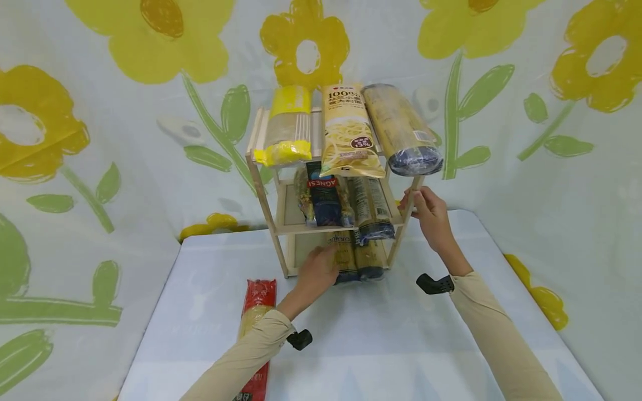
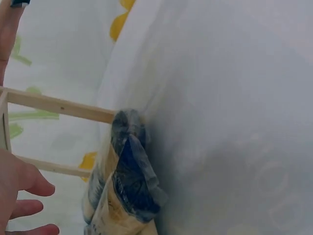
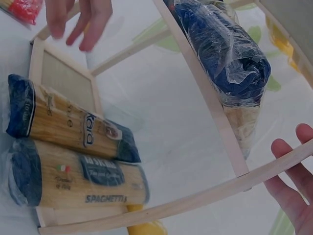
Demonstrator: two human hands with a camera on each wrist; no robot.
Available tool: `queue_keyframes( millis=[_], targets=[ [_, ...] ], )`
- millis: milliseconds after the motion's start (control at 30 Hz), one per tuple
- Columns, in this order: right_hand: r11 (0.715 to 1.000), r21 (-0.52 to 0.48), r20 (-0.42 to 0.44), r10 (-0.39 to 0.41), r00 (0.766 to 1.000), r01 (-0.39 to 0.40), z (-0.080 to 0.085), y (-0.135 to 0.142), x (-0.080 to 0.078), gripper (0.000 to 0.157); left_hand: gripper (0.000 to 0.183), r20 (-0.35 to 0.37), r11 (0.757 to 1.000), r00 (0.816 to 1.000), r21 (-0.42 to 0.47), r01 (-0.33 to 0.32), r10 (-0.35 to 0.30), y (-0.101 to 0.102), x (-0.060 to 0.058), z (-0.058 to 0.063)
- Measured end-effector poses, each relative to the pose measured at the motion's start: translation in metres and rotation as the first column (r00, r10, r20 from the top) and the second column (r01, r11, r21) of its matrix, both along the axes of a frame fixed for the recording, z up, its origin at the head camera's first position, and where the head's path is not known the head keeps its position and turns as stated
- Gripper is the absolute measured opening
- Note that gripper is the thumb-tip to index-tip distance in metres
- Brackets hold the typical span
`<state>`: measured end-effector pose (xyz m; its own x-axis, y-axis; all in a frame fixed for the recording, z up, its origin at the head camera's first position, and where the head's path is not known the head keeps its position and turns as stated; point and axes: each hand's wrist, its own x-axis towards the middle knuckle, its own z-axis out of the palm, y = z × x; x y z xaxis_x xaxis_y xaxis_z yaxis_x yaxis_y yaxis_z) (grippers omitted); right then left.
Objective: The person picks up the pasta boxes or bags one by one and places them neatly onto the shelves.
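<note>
A small wooden rack (image 1: 273, 220) with three levels stands on the table. My right hand (image 1: 432, 217) holds its right front post (image 3: 210, 193), fingers passing behind the wood. My left hand (image 1: 318, 270) is in front of the bottom level, its fingers (image 3: 88, 24) spread and loosely bent with nothing between them. Nearest to it lies a spaghetti pack with blue ends (image 3: 68, 115). A second spaghetti pack (image 3: 88, 178) lies alongside, to the right. In the left wrist view, the blue pack ends (image 2: 134, 181) stick out past the rack, apart from the left hand.
On the top level lie a yellow-ended noodle pack (image 1: 288, 125), a cream pasta bag (image 1: 350, 131) and a long pasta pack (image 1: 401, 128). The middle level bears an Agnesi pasta bag (image 1: 325, 195) and another pasta pack (image 1: 371, 206). A red pasta pack (image 1: 261, 292) lies on the table (image 1: 376, 345).
</note>
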<state>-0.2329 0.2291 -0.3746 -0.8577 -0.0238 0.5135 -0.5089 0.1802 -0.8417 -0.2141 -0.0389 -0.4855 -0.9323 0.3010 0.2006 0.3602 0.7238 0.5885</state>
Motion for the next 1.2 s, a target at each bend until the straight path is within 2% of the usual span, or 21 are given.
queue_keyframes(
  millis=[167,367,500,600,800,967,1067,1200],
  targets=[
    [1.0,0.006,0.013,-0.003,1.0,0.003,0.0,-0.001,0.001,0.029,0.04,-0.073,1.0,0.997,0.004,-0.003,0.003,-0.023,0.021,0.006],
    [1.0,0.01,0.024,-0.026,0.999,0.026,0.001,-0.002,0.002,0.028,0.034,-0.029,0.998,0.998,0.037,-0.06,0.061,-0.049,0.039,0.008],
    [1.0,0.013,0.018,-0.027,0.999,0.027,0.001,-0.001,0.003,0.027,0.031,-0.024,0.989,0.993,0.089,-0.116,0.118,-0.064,0.051,0.01],
    [1.0,0.015,0.014,-0.028,1.0,0.027,0.0,0.0,0.003,0.026,0.029,-0.02,0.985,0.99,0.108,-0.134,0.137,-0.072,0.063,0.01],
    [1.0,0.001,0.016,-0.004,1.0,0.004,0.0,0.0,0.002,0.027,0.032,-0.018,0.979,0.984,0.109,-0.175,0.178,-0.084,0.085,0.009],
    [1.0,0.01,0.014,-0.008,1.0,0.008,0.0,-0.001,0.003,0.027,0.035,-0.029,0.975,0.975,0.055,-0.217,0.219,-0.092,0.1,0.01],
    [1.0,0.011,0.023,-0.016,1.0,0.016,0.001,-0.002,0.003,0.027,0.038,0.019,0.964,0.964,0.029,-0.264,0.264,-0.097,0.107,0.011],
    [0.999,0.024,0.032,-0.039,0.999,0.039,0.001,-0.003,0.002,0.029,0.042,0.132,0.948,0.939,0.001,-0.32,0.317,-0.105,0.114,0.009]
  ],
)
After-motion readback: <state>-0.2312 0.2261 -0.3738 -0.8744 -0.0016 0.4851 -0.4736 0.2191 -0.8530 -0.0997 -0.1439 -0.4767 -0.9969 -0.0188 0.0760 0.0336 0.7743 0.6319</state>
